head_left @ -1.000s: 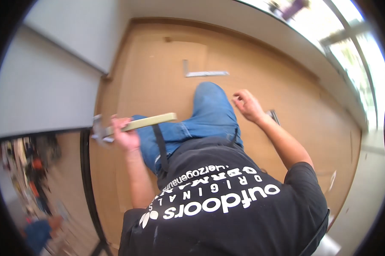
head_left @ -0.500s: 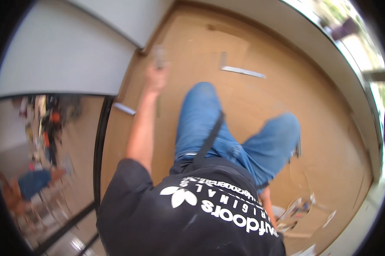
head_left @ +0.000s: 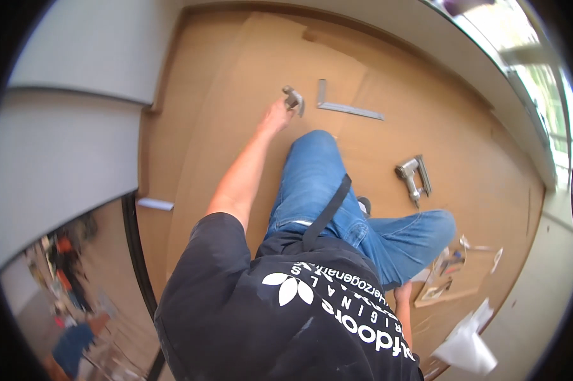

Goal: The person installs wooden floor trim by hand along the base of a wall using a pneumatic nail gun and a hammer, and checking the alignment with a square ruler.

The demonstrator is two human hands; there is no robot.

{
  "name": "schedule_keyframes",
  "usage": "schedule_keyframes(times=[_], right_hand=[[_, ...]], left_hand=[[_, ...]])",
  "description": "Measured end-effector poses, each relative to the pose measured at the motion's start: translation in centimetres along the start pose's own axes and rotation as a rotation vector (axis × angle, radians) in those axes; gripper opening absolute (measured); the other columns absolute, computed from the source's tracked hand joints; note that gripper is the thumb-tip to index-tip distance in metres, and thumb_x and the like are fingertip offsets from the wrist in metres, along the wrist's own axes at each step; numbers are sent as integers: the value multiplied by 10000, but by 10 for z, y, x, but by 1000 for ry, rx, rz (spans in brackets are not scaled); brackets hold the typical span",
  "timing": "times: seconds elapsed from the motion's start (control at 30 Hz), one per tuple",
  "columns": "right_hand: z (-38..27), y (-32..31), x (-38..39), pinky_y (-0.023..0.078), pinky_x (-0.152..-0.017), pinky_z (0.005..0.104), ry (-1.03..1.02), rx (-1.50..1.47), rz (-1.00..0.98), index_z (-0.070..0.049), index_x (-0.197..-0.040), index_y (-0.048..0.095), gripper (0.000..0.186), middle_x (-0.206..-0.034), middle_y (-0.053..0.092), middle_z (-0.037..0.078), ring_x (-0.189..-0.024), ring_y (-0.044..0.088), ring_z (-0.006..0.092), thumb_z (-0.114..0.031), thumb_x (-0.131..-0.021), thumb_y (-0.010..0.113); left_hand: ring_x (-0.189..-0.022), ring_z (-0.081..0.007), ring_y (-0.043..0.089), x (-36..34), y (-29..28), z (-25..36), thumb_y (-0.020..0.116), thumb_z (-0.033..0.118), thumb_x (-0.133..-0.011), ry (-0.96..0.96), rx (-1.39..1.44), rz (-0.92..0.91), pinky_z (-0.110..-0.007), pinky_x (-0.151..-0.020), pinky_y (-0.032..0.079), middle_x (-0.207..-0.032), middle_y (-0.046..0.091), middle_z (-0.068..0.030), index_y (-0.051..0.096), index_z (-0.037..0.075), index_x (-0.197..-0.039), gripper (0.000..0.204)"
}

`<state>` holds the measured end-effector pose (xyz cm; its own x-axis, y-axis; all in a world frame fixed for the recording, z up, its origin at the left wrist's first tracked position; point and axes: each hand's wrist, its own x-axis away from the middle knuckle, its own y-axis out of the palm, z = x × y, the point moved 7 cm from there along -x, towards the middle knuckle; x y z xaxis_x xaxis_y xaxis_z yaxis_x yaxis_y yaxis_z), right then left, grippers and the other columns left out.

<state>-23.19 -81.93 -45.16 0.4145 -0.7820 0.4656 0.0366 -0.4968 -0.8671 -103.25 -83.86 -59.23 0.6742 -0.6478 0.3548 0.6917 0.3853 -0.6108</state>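
My left hand is closed around a hammer, whose metal head sticks out past my fingers above the brown covered floor. A metal square lies flat just to the right of the hammer. Low on the right, my right hand is down beside my bent knee. The leg and shirt hide its fingers, so I cannot see whether it holds anything. A metal air nail gun rests on the floor beyond that knee.
Brown board covers the floor. Pale cabinet panels stand at left, above a dark-framed mirror. A short white strip lies near them. Small tools on a clear plastic sheet and crumpled white plastic sit lower right.
My left hand has swung right with the hammer, toward the metal square. My right knee has dropped lower, and the nail gun, mostly hidden before, now shows fully.
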Motion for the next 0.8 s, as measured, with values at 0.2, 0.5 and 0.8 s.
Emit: schedule_keyframes(times=[0.2, 0.5, 0.8], right_hand=[[66, 3, 77, 522, -910, 487, 586, -148, 46, 12, -1082, 689, 259, -1072, 689, 277, -1021, 641, 458, -78, -856, 599], [63, -53, -23, 484, -1014, 417, 530, -660, 113, -31, -1335, 599, 493, -1376, 615, 192, -1265, 574, 346, -268, -911, 682], [126, -4, -110, 373, -1107, 477, 498, -322, 115, -47, -1428, 518, 561, -1468, 540, 171, -1360, 480, 339, -357, -964, 574]], left_hand=[[-1009, -402, 688, -89, 123, 74, 686, 200, -891, 223, -267, -210, -482, -858, 565, -1080, 701, -216, 638, 76, -1184, 322], [-1170, -392, 621, -101, 198, 104, 771, 225, -841, 503, -589, -378, -471, -967, 532, -1338, 599, -185, 651, 83, -1207, 410], [-1013, -428, 688, -55, 167, 110, 779, 329, -810, 312, -757, -430, -488, -865, 559, -1057, 725, -244, 694, 16, -1113, 444]])
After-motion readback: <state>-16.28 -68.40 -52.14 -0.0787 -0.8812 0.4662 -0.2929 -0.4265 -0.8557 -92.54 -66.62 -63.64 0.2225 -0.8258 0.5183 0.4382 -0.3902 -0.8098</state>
